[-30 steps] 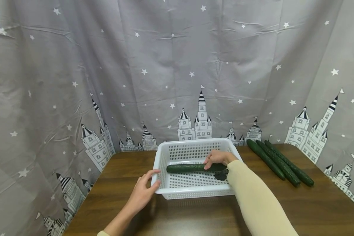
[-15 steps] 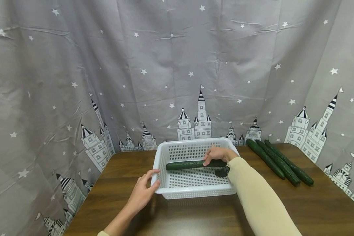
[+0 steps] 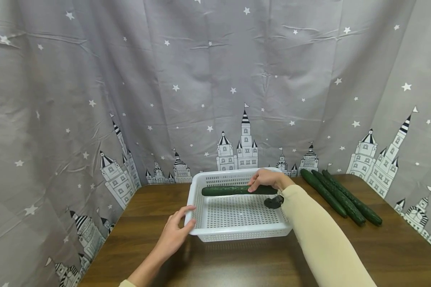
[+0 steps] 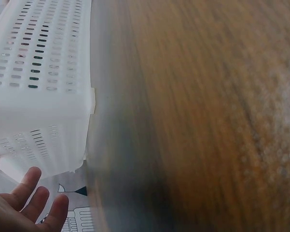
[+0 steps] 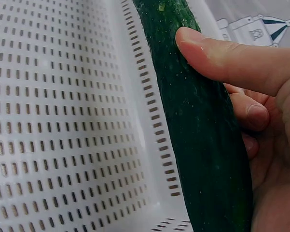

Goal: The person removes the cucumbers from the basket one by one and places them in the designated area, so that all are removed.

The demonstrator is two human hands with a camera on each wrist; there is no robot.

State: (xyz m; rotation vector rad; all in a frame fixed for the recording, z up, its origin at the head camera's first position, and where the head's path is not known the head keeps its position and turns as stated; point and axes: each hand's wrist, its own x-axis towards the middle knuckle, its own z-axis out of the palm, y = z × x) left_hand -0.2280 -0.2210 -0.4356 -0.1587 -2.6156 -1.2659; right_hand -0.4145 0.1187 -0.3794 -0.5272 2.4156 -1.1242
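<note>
In the head view, my right hand (image 3: pixel 266 179) grips a long dark green cucumber (image 3: pixel 225 190) near its right part. The cucumber lies crosswise at the back of a white perforated plastic basket (image 3: pixel 237 232). In the right wrist view, the thumb presses one side of the cucumber (image 5: pixel 202 130), with fingers curled round the other. Whether it touches the basket floor is unclear. My left hand (image 3: pixel 174 230) holds the basket's front left corner by the rim. Several of its fingers stick out beside the basket wall (image 4: pixel 38 106) in the left wrist view.
To the right of the basket, 3 more cucumbers (image 3: pixel 339 197) lie side by side on the brown wooden table (image 3: pixel 237 267). A grey curtain (image 3: pixel 186 99) with castles and stars hangs behind the table. A dark device (image 3: pixel 274 202) sits at the right wrist.
My right hand has moved the cucumber from the middle of the basket toward its back wall. The left hand stays on the basket corner.
</note>
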